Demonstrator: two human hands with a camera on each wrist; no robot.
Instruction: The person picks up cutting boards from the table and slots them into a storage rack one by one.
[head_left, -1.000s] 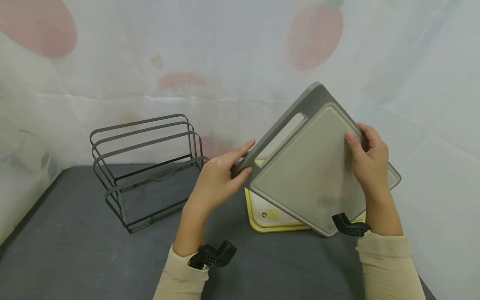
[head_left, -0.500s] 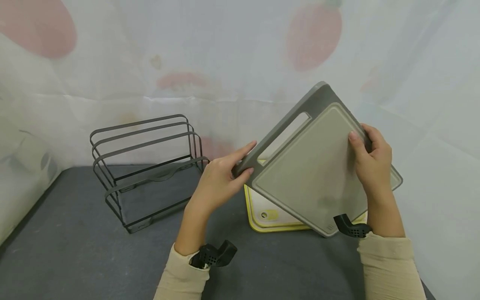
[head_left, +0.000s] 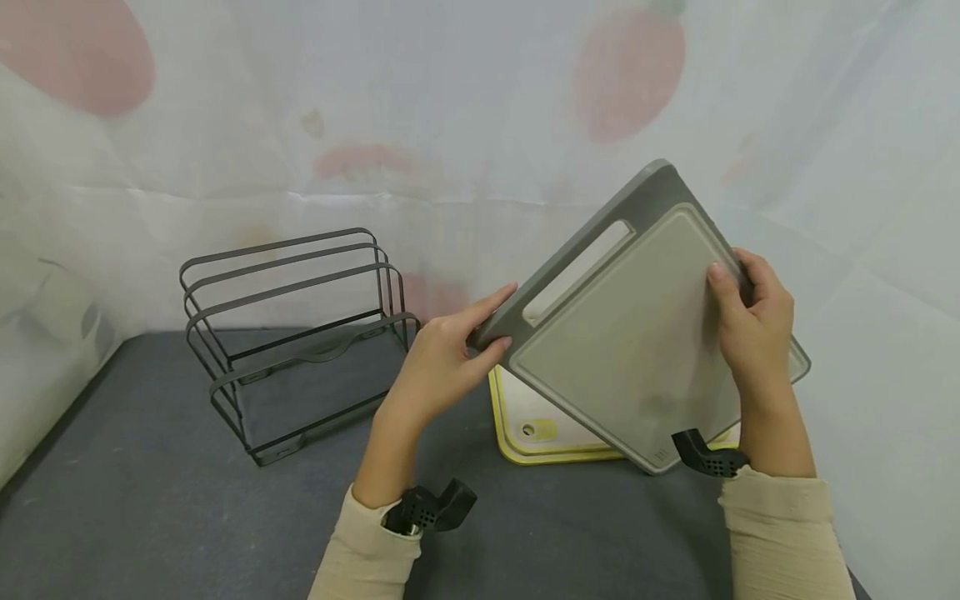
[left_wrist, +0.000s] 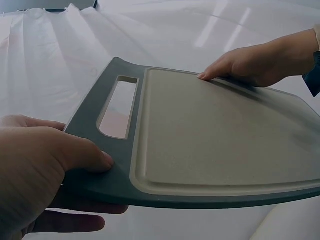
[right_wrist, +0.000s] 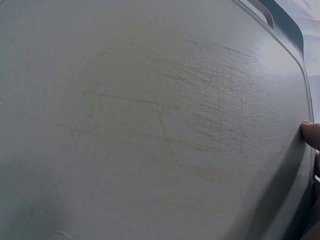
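Head view: we hold a grey cutting board (head_left: 637,333) tilted in the air above the worktop (head_left: 150,500). Our left hand (head_left: 442,362) pinches its handle corner, thumb on top, fingers beneath; our right hand (head_left: 753,325) curls round its far edge. Beneath the board lies a yellow cutting board (head_left: 536,437); left of it stands a wire rack (head_left: 292,333).

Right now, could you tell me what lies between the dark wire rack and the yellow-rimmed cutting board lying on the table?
In the head view, the left hand lies there, gripping the grey cutting board's handle corner above bare grey table, between wire rack and yellow-rimmed board.
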